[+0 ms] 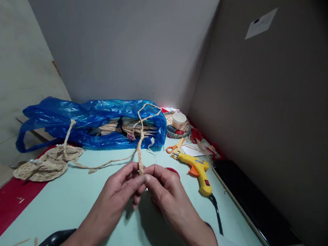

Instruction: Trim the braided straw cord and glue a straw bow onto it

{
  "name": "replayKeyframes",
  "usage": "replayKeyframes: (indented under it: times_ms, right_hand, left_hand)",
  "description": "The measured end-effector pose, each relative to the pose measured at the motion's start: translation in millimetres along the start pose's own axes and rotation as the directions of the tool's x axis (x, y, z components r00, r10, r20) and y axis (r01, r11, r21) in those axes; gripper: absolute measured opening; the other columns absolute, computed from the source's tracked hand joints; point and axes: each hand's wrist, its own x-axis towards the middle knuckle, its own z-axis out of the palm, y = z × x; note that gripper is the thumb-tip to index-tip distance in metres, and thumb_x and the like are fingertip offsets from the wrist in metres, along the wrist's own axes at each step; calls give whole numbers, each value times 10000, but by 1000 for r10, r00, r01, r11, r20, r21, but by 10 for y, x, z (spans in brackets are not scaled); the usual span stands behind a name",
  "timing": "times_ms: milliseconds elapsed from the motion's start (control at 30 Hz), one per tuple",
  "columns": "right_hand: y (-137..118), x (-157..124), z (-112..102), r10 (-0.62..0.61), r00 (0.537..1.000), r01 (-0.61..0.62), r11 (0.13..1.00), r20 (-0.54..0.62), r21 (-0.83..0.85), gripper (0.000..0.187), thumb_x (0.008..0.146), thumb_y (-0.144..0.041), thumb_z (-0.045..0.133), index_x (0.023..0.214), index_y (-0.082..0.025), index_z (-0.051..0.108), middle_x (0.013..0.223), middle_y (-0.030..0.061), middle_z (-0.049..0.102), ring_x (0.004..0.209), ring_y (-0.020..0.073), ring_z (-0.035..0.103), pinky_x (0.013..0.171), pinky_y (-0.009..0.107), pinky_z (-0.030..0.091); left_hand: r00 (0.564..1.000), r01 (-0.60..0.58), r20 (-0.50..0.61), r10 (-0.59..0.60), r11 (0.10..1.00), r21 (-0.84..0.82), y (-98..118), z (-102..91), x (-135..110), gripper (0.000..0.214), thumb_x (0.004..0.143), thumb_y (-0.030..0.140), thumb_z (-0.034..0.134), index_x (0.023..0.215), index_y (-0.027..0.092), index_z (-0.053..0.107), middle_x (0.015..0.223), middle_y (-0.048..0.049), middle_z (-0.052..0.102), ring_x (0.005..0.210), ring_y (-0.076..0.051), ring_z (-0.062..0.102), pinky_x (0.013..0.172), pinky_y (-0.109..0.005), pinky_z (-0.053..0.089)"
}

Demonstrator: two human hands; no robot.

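A braided straw cord (139, 156) stands upright between my hands, its lower end pinched by the fingertips. My left hand (120, 188) closes on it from the left, and my right hand (167, 190) meets it from the right, thumbs nearly touching. Above the plait, loose strands form a thin loop (149, 114), and one long strand trails left over the table. Behind my right hand shows part of a red, rounded object (173, 171); the hand hides most of it, and I cannot tell whether it is held.
Coiled straw pieces (40, 170) lie at left. Behind stands a blue plastic bag (104, 108) with straw bundles. On the right are orange-handled scissors (175, 147), a yellow glue gun (196, 165) with a black cable, a basket (169, 119) with a white cup (179, 119), and a black flat device (251, 203).
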Motion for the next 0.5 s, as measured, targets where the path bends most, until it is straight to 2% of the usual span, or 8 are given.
replayKeyframes:
  times_ms: [67,133,200,267,333,400,433,500]
  right_hand:
    - [15,-8,-22,-60,997,65,988,41,-141,159,982,-288,468,952,-224,610,846,9,664,685,148,554,675,263,428]
    - [15,-15,-56,-104,993,117,946,58,-302,139,990,-262,446,1070,-241,558,1000,31,676,864,187,600,759,291,434]
    - [-1,-19,-96,-118,989,143,894,84,-424,182,991,-224,425,1164,-250,475,1042,33,684,891,200,606,762,305,427]
    - [-23,-19,-137,-122,985,169,846,125,-506,207,987,-201,425,1189,-243,426,949,18,703,792,193,607,693,294,412]
    - [-35,-14,-168,-153,978,207,777,140,-594,118,986,-204,447,1098,-226,479,820,4,691,688,178,589,624,282,381]
    - [-29,-10,-179,-242,963,252,668,116,-700,78,981,-195,478,946,-211,546,753,4,662,646,164,568,603,281,355]
    - [-19,-10,-176,-314,944,281,597,104,-752,123,978,-187,491,881,-205,565,749,10,651,655,162,561,606,283,347]
    - [8,-17,-155,-474,873,345,440,111,-829,168,970,-170,512,824,-196,589,761,20,635,697,169,540,623,292,335]
  left_hand:
    - [999,28,-28,-28,1000,2,-35,-2,13,267,868,485,599,901,220,599,691,55,526,560,-101,468,491,-194,358]
    - [997,53,-50,-52,998,19,-53,-10,6,270,859,484,605,891,217,624,715,35,563,598,-117,508,517,-204,366]
    - [996,35,-88,-30,997,66,-49,-22,-3,255,832,460,632,797,208,656,711,16,590,636,-144,538,559,-240,392]
    - [987,-29,-153,50,990,137,-28,-30,-6,225,780,404,671,672,207,678,710,-3,616,689,-176,557,630,-283,413]
    - [963,-95,-229,143,973,208,1,-34,-3,180,741,353,689,624,220,716,737,-20,652,767,-208,576,731,-317,415]
    - [937,-125,-291,196,961,246,29,-35,2,156,720,341,692,622,235,751,726,-26,668,797,-229,581,778,-334,405]
    - [927,-126,-314,204,960,250,42,-35,5,154,712,342,696,616,239,758,714,-27,673,797,-234,581,775,-336,404]
    - [920,-110,-345,186,967,228,60,-33,11,141,685,336,716,598,234,759,708,-24,683,791,-231,582,750,-325,411]
